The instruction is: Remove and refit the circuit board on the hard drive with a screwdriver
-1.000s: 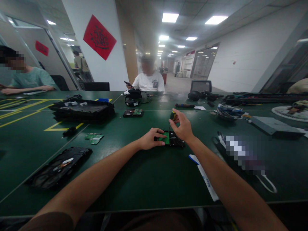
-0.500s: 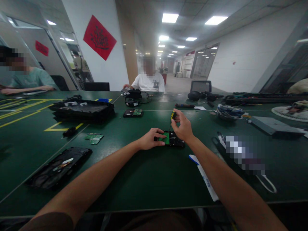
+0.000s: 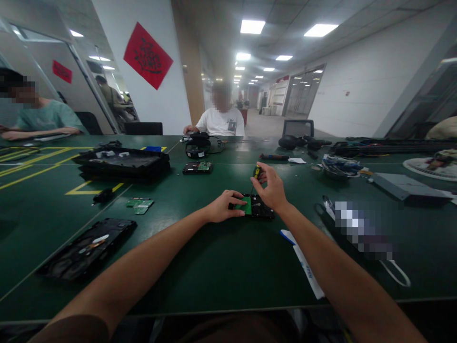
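A black hard drive (image 3: pixel 263 209) with a green circuit board (image 3: pixel 246 205) lies flat on the table in front of me. My left hand (image 3: pixel 225 206) grips its left end, thumb along the near edge and fingers over the far side. In my right hand (image 3: pixel 269 186), a small screwdriver (image 3: pixel 257 172) with a yellow and black handle stands nearly upright. Thumb and fingers pinch the handle, and the thin shaft points down at the drive, near the circuit board's edge. Where exactly the tip touches is too small to make out.
Another hard drive (image 3: pixel 197 167) lies farther back. Left are loose green circuit boards (image 3: pixel 140 205), a black casing (image 3: pixel 89 247) and stacked black trays (image 3: pixel 121 162). A blue and white strip (image 3: pixel 303 264) lies by my right forearm, a grey metal box (image 3: pixel 407 186) beyond. A person (image 3: pixel 221 121) sits opposite.
My right thumb and fingers have shifted slightly on the screwdriver handle. My left hand and the drive stay put. Opposite, the person's hand and held item have moved a little.
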`<state>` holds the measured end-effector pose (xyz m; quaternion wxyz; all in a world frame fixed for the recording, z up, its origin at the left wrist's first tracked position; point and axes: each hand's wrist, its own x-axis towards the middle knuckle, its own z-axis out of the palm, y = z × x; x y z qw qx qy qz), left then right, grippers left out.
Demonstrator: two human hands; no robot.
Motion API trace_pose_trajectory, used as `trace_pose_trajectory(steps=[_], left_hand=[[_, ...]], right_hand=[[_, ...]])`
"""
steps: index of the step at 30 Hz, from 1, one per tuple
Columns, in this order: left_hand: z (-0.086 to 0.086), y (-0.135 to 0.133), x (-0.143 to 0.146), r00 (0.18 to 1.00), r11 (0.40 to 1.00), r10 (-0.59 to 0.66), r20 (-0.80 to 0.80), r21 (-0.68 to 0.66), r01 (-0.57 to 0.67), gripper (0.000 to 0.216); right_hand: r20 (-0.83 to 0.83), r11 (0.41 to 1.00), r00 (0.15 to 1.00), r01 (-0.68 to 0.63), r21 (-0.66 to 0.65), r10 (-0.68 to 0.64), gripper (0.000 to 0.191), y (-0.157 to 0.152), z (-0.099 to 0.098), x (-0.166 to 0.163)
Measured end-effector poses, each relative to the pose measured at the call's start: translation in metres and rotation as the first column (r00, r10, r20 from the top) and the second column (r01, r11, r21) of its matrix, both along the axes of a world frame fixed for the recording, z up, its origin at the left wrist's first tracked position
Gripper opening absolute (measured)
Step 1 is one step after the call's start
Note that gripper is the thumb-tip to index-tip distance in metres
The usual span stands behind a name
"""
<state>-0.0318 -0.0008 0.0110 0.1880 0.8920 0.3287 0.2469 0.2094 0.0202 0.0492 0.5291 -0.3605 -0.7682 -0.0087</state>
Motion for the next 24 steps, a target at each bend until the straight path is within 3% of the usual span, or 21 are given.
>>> trace_pose_trajectory(steps=[24], left_hand=[[0.0005,-0.0006,0.0001,1.000,1.000,-0.004,0.009,-0.012,0.004,0.045]], right_hand=[[-0.004,1.000,1.000,-0.015,0.006,0.015,0.054,-0.0021,0.0018,-0.0002]])
